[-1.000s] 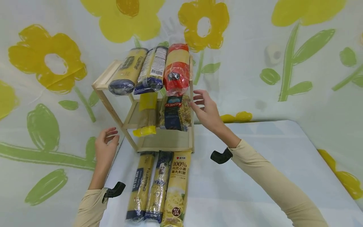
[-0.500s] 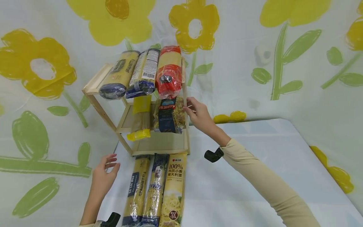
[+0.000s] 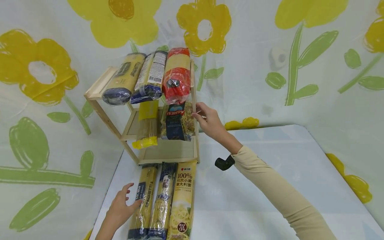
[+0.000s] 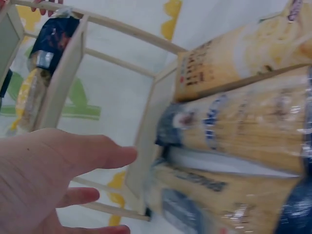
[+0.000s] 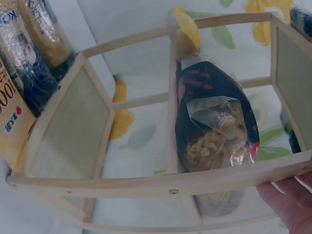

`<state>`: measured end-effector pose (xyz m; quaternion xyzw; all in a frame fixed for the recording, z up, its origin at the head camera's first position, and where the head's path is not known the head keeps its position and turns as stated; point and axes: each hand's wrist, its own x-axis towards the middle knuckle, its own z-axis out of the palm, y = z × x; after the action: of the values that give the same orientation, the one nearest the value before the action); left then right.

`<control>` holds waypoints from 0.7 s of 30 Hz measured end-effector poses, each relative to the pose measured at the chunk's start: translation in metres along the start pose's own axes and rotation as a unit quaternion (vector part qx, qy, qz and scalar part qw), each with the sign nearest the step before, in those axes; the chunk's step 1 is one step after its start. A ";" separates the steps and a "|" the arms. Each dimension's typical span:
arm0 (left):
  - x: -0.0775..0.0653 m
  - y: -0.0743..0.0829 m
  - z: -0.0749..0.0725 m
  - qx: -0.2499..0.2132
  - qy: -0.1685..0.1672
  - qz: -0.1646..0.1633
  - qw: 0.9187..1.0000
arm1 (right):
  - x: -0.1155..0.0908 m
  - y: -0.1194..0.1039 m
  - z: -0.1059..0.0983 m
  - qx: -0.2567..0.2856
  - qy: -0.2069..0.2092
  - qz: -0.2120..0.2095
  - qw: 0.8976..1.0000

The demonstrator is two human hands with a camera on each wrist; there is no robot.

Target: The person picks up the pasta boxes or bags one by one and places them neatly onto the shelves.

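Observation:
My right hand (image 3: 211, 122) holds the right upright of a wooden rack (image 3: 168, 151), beside its middle shelf; in the right wrist view its fingertips (image 5: 285, 190) are against that wood. Right next to it on the middle shelf sits a bag of short twisted pasta (image 3: 177, 121) with a dark Agnesi label. My left hand (image 3: 118, 208) reaches over the table with fingers spread, at the left side of a spaghetti pack (image 3: 149, 186). From the head view I cannot tell whether the thumb touches that pack; in the left wrist view the hand holds nothing.
A second long pasta pack (image 3: 163, 196) and a yellow one (image 3: 183, 193) lie beside the spaghetti on the white table (image 3: 255, 186). Another yellow-ended pack (image 3: 148, 125) is on the middle shelf. Three packs, including a red one (image 3: 177, 78), lie on top. A flowered cloth hangs behind.
My left hand has moved down and right, from beside the rack to the left spaghetti pack. My right hand has come in to the rack's upright. The head view has shifted slightly.

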<state>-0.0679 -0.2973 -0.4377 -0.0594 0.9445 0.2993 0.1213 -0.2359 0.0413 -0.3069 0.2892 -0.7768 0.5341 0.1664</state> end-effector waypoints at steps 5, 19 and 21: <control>0.000 -0.010 0.019 0.003 -0.056 -0.047 0.997 | -0.003 -0.024 -0.004 -0.008 -0.003 0.011 1.000; -0.001 -0.021 0.072 0.134 -0.006 -0.102 0.986 | -0.002 0.013 0.002 0.008 0.004 0.009 1.000; -0.001 -0.020 0.072 0.133 0.005 -0.097 0.986 | -0.002 0.013 0.003 0.010 0.004 0.008 1.000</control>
<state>-0.0495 -0.2720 -0.5051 -0.1360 0.9662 0.1578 0.1521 -0.2426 0.0428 -0.3190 0.2826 -0.7734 0.5438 0.1621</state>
